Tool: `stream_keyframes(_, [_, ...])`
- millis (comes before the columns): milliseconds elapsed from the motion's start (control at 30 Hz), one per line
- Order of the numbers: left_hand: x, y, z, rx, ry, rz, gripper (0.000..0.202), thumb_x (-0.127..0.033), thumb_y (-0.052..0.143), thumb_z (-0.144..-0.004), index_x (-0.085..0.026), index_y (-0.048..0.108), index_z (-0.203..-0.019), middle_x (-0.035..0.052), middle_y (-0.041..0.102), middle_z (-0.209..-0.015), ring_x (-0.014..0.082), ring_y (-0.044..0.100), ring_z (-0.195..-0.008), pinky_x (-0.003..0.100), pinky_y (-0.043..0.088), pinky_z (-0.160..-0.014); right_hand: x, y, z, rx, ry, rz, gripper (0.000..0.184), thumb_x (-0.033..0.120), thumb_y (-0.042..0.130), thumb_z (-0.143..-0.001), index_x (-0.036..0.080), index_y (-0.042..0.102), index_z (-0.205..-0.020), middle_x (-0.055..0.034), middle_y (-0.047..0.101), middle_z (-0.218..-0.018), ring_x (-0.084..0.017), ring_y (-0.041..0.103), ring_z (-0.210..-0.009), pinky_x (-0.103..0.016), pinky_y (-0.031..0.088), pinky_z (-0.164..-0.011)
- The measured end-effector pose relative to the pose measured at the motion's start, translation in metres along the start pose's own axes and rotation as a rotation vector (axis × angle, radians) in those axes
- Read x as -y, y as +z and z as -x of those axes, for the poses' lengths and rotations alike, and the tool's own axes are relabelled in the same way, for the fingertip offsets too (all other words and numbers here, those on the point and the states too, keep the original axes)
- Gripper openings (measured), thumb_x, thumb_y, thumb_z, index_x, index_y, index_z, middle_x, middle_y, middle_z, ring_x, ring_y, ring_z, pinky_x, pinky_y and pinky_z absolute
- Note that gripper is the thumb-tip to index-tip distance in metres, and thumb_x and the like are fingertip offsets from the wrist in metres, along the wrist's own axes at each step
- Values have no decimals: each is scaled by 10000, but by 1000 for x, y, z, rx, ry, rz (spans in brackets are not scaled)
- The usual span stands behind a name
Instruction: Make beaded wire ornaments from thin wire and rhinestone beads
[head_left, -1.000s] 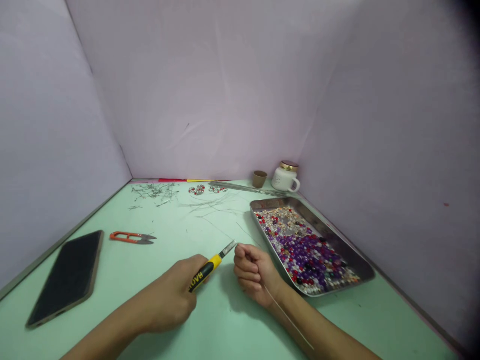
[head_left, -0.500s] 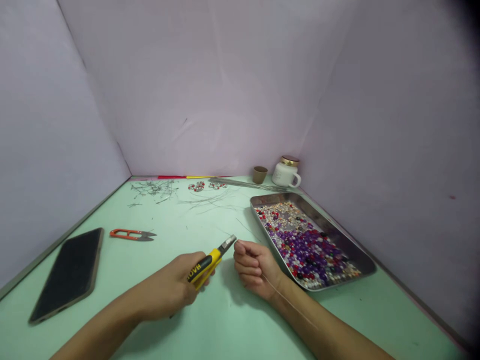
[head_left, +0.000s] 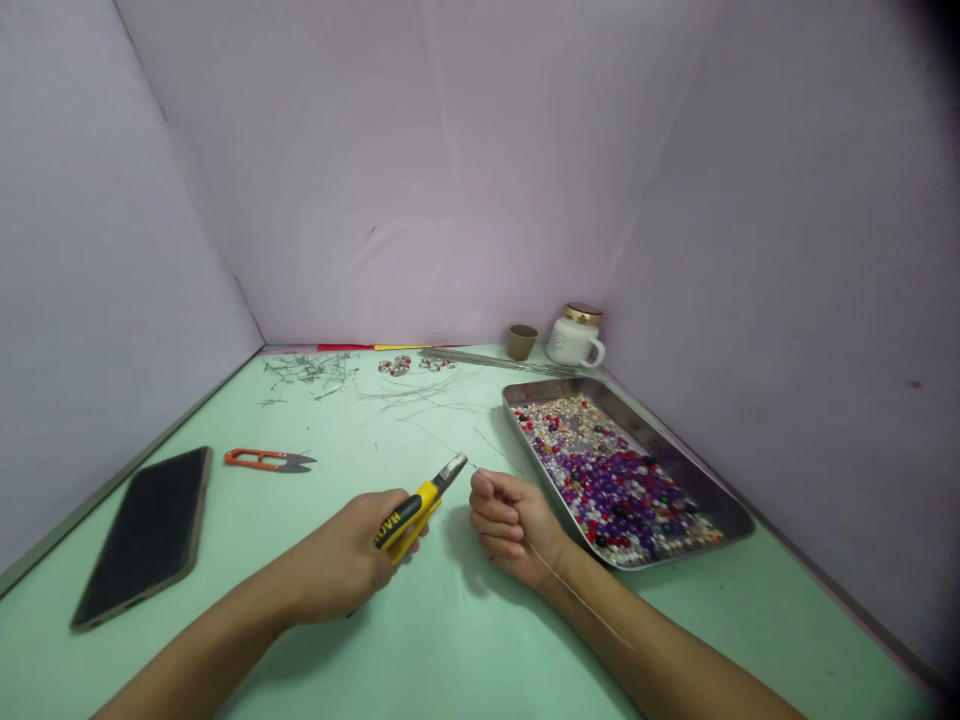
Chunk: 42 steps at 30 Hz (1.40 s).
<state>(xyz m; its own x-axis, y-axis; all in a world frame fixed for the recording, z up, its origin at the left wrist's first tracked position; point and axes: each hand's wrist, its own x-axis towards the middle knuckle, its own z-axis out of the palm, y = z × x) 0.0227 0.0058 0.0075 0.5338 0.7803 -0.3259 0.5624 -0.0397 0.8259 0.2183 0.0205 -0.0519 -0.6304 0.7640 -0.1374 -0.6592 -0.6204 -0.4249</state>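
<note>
In my left hand (head_left: 360, 560) I grip yellow-and-black pliers (head_left: 416, 510), their metal jaws pointing up and to the right. My right hand (head_left: 514, 525) is closed, thumb and forefinger pinching a thin wire (head_left: 581, 600) whose short end sticks out close to the plier jaws. The rest of that wire trails back over the wrist and along the forearm. Whether the jaws touch the wire tip I cannot tell. Just right of my right hand stands a metal tray (head_left: 544, 480) of purple, red, white and gold beads (head_left: 622, 490).
Orange thread snips (head_left: 262, 460) and a phone (head_left: 146, 540) lie at the left. Wire scraps (head_left: 311, 372), beaded pieces (head_left: 394, 366), a bundle of wires (head_left: 495, 361), a small brown cup (head_left: 522, 342) and a lidded white mug (head_left: 574, 340) are along the back.
The plier jaws have drawn slightly away from my right fingertips, leaving a short wire end showing. The whole view has shifted a little. Both hands keep their grip.
</note>
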Motion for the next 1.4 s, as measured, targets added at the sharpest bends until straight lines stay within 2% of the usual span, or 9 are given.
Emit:
stream_keyframes(133, [0,0,-1,-10,14,-35,289,-68,364,-507,-177,450,-760,-24,495,-720,125,435,-646,220,341,-540,0,0,-1,16,9,-20,166,192,473,-739,148,514,-584,97,242,-352,-36,101,-298,-121,139,-232])
stream_keyframes(233, [-1,-2,-1,-8,17,-61,272,-61,361,-506,-180,442,-737,-28,494,-717,123,435,-649,217,347,-552,-2,2,-1,-39,-8,60,156,204,485,-715,155,495,-567,98,245,-352,-35,125,-294,-115,181,-228])
stream_keyframes(433, [-1,-12,5,-17,7,-179,213,-58,354,-527,-191,408,-684,-44,441,-660,110,389,-609,201,315,-522,-9,3,-4,-315,-303,682,181,317,547,-701,148,550,-768,47,481,-493,-63,386,-343,-195,407,-316])
stream_keyframes(633, [4,-16,7,45,2,-237,163,-79,354,-570,-201,377,-676,-51,389,-633,104,339,-574,200,268,-475,-14,-2,-4,-432,-460,1211,206,356,500,-761,161,544,-710,42,466,-529,-59,381,-349,-176,309,-323])
stream_keyframes(867, [7,-13,11,13,-18,-314,139,-89,345,-600,-193,404,-671,-35,444,-663,118,387,-600,213,298,-521,-12,-4,0,-389,-608,1591,274,258,475,-769,158,489,-515,50,342,-477,-77,336,-477,-203,247,-448])
stream_keyframes(933, [5,-15,12,26,-23,-312,141,-85,342,-590,-193,400,-661,-37,425,-650,114,374,-589,211,287,-504,-12,-3,0,-390,-533,1508,270,259,495,-743,158,480,-493,57,318,-452,-70,310,-446,-200,223,-420])
stream_keyframes(1067, [1,-20,10,82,-19,-199,172,-70,361,-540,-198,354,-654,-50,352,-628,99,315,-565,209,246,-463,-12,2,-2,-414,-264,919,185,315,528,-697,160,551,-598,87,318,-379,-45,209,-312,-178,187,-304])
stream_keyframes(1167, [1,-21,6,81,-24,-106,200,-63,368,-525,-200,350,-670,-53,328,-632,95,294,-565,214,237,-462,-11,6,-2,-369,-216,601,164,304,561,-667,156,549,-598,102,295,-362,-30,153,-297,-156,168,-266])
stream_keyframes(1400, [5,-14,4,96,-6,-36,219,-56,360,-510,-195,366,-679,-51,293,-626,93,260,-560,224,213,-456,-10,5,-2,-337,-271,498,144,252,541,-680,151,537,-577,95,318,-361,-24,174,-290,-136,199,-252])
